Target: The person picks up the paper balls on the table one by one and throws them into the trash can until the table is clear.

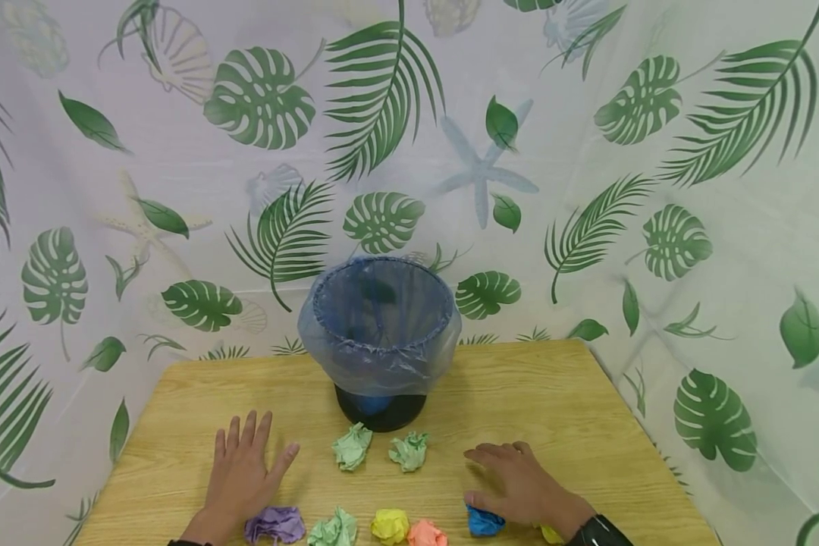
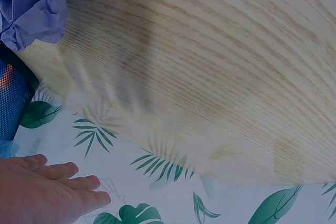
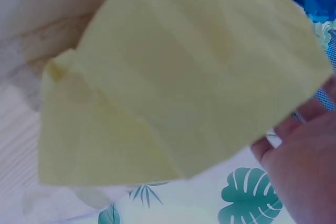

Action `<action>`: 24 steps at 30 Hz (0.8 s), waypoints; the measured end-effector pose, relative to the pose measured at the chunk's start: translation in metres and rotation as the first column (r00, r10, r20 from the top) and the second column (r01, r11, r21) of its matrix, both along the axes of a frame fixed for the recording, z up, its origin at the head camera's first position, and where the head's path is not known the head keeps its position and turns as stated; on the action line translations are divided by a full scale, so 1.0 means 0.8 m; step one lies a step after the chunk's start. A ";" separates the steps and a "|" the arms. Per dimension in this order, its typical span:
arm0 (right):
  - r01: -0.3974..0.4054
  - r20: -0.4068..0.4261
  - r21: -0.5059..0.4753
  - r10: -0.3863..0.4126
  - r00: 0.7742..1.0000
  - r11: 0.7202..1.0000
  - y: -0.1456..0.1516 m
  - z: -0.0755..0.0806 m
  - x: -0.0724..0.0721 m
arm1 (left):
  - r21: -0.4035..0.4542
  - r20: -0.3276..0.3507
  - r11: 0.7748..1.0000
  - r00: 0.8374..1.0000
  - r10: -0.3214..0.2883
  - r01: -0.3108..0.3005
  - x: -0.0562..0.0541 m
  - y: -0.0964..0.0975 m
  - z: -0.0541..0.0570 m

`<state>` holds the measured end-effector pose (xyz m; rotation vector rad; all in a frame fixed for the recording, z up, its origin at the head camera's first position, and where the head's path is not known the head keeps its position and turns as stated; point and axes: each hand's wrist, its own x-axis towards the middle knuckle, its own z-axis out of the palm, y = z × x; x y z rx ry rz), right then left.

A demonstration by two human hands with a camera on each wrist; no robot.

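My left hand [image 1: 242, 470], palm down with fingers extended, is over the left part of the wooden table, just beyond a crumpled purple paper ball [image 1: 274, 525]. In the left wrist view that purple paper fills the top left corner, apart from the fingers [image 2: 79, 182]. My right hand [image 1: 515, 481] hovers on the right with loosely bent fingers, its thumb close over a crumpled blue paper ball [image 1: 483, 522]. Below the right wrist lies a yellow paper [image 1: 551, 535], mostly hidden in the head view but large in the right wrist view [image 3: 199, 77]. Neither hand holds anything.
A bin lined with a blue plastic bag [image 1: 381, 371] stands at the back middle. Before it lie two green paper balls, one left [image 1: 352, 446], one right [image 1: 408, 451]. Nearer are green [image 1: 334, 528], yellow [image 1: 390, 525] and orange [image 1: 426, 534] ones. Leaf-patterned sheeting [image 1: 478, 250] surrounds the table.
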<state>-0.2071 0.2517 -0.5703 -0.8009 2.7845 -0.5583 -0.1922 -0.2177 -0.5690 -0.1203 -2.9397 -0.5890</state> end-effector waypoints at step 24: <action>-0.190 0.086 0.017 0.187 0.978 0.982 -0.001 -0.001 0.009 | -0.016 0.029 1.000 1.000 0.000 0.001 0.000 0.004 0.005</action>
